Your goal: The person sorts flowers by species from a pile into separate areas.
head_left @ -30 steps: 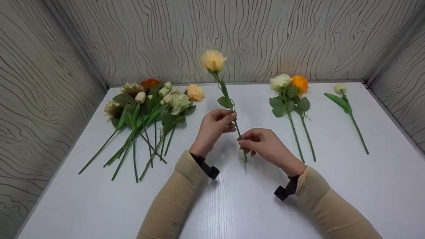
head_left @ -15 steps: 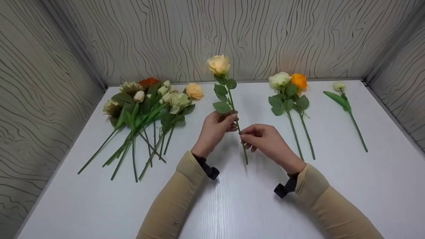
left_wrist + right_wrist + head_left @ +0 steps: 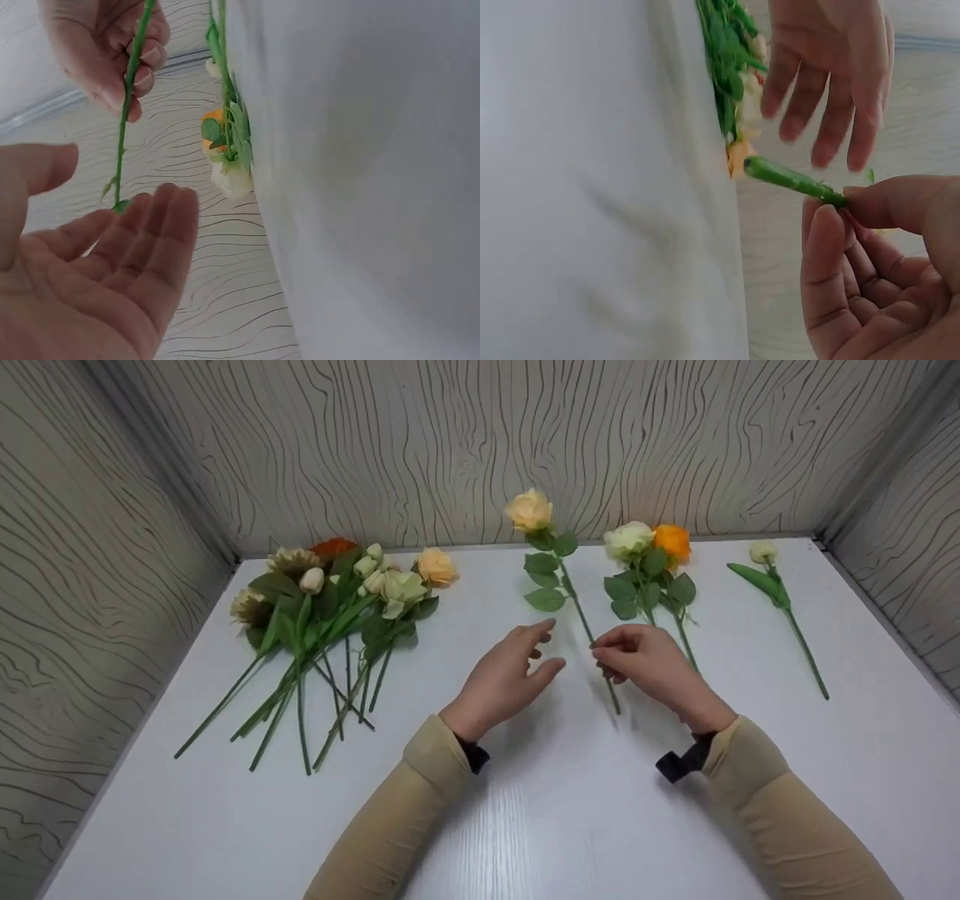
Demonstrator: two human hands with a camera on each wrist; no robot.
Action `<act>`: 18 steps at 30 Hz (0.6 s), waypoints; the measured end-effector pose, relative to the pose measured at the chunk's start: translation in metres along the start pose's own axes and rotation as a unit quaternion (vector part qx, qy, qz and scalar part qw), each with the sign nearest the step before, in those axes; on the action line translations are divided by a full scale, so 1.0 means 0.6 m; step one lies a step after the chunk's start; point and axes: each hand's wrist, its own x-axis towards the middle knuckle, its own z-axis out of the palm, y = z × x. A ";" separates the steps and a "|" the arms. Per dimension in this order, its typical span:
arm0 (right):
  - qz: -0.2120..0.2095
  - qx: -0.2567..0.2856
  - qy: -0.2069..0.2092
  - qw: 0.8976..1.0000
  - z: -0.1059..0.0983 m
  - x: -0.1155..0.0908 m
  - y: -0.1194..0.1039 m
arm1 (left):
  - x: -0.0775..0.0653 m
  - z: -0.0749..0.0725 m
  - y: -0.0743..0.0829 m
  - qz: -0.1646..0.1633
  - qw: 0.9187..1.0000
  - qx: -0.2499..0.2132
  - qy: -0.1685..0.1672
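Observation:
A pale peach rose [image 3: 529, 511] with green leaves stands tilted over the table, its bloom up and to the left. My right hand [image 3: 651, 666] pinches its green stem [image 3: 576, 598] between thumb and fingertips, low down. The stem's cut end [image 3: 751, 166] juts out past the fingers in the right wrist view. My left hand [image 3: 507, 679] is beside the stem with fingers spread and holds nothing. In the left wrist view that left hand [image 3: 112, 277] shows an open palm near the stem.
A heap of mixed artificial flowers [image 3: 330, 600] lies at the left of the white table [image 3: 525, 825]. At the right are a white rose [image 3: 628, 541], an orange rose [image 3: 671, 544] and a white tulip [image 3: 763, 553]. A patterned wall [image 3: 480, 442] stands behind.
The rose has turned, showing its leaves on the left. My left hand has let go of the stem. My right hand has carried the rose to the right, towards the white rose.

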 end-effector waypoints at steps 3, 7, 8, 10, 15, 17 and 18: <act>0.041 -0.050 0.025 0.998 -0.051 -0.006 0.022 | -0.014 0.014 0.006 0.061 0.979 0.187 -0.053; 0.086 -0.107 0.059 0.989 -0.102 -0.020 0.053 | -0.031 0.033 0.013 0.109 0.944 0.294 -0.099; 0.093 -0.120 0.066 0.986 -0.110 -0.023 0.060 | -0.033 0.036 0.014 0.114 0.942 0.299 -0.104; 0.102 -0.138 0.073 0.982 -0.121 -0.025 0.071 | -0.035 0.040 0.015 0.118 0.941 0.298 -0.109; 0.109 -0.158 0.066 0.979 -0.125 -0.016 0.087 | -0.034 0.038 0.011 0.116 0.941 0.298 -0.108; 0.111 -0.160 0.063 0.979 -0.124 -0.012 0.090 | -0.033 0.037 0.008 0.116 0.941 0.299 -0.107; 0.114 -0.157 0.061 0.979 -0.123 -0.011 0.092 | -0.032 0.036 0.007 0.115 0.941 0.298 -0.108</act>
